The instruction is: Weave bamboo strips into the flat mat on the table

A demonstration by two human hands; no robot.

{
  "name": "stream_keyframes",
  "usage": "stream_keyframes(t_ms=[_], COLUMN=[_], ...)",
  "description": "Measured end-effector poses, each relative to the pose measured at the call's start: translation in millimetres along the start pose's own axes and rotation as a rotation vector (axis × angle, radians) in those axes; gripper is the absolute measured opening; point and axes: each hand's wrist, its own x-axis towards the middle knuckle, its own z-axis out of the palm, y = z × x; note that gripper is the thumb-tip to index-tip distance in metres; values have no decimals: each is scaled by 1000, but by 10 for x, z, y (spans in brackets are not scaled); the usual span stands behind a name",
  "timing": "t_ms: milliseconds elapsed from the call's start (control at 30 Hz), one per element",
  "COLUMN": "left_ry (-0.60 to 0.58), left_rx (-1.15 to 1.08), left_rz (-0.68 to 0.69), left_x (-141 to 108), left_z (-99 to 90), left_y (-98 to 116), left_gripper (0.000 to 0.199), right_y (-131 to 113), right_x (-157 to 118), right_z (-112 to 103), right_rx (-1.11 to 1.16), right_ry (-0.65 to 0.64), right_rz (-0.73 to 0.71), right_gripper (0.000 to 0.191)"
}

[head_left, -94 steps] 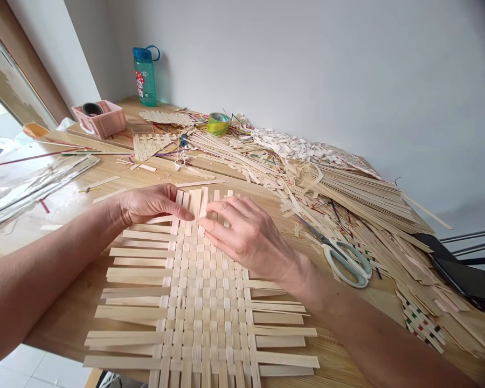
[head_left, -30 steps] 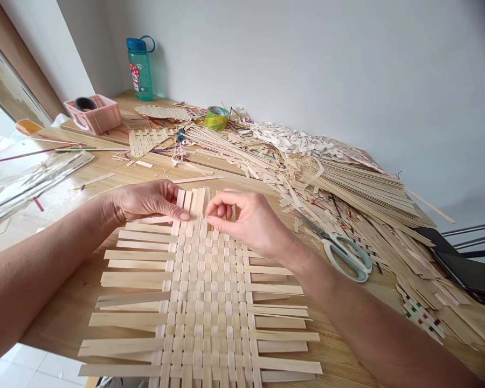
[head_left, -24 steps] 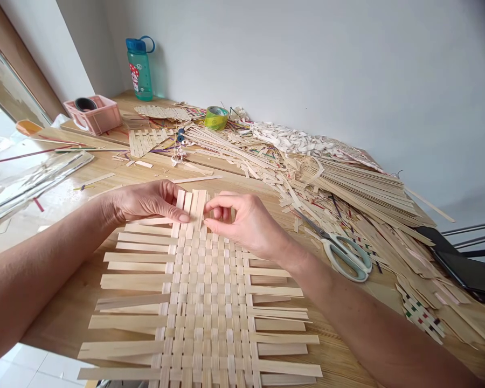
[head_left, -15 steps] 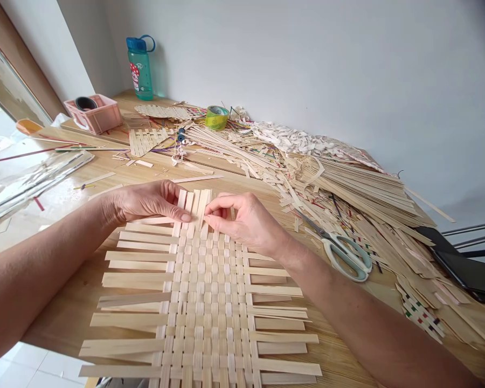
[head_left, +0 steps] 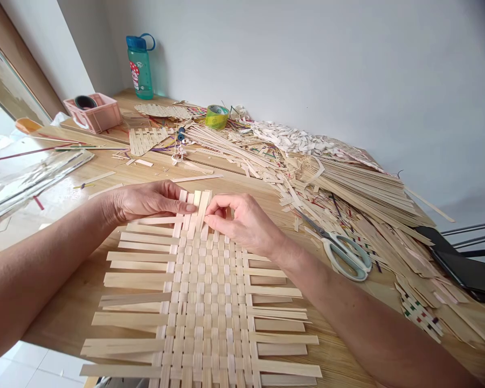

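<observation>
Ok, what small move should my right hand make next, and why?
Perhaps straighten the pale, flat wooden strip at the fingertips of your right hand: it slants on the pale, checkered woven-wood mat, and the thumb of your left hand lies close by.

One head-worn camera gives the only view, looking forward and down from above the near side of the counter [head_left: 70, 318]. The left forearm [head_left: 52, 258] and right forearm [head_left: 347, 318] reach in from their own sides toward the centre, where the fingers [head_left: 222, 202] show. Closest below the lens lies the woven mat [head_left: 204, 293], cut off by the near edge of the view. The wide field runs on to the far wall [head_left: 286, 64], with the bottle [head_left: 140, 73] at far left, and takes in floor tiles [head_left: 32, 364] at near left.
</observation>
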Motion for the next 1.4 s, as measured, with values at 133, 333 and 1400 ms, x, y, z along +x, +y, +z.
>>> stream_keyframes(t_ms=[133, 333, 1400], left_ry=[-12, 18, 60], left_rx=[-20, -49, -14], left_rz=[-20, -72, -28], left_x=[-15, -39, -127], left_z=[10, 12, -80], left_y=[36, 76, 186], left_gripper=[25, 28, 28], right_y=[4, 2, 101], right_x=[-2, -13, -28], right_z=[13, 25, -597], right_rx=[3, -8, 106], right_ry=[-23, -27, 57], right_rz=[-2, -40, -34], right_gripper=[11, 11, 38])
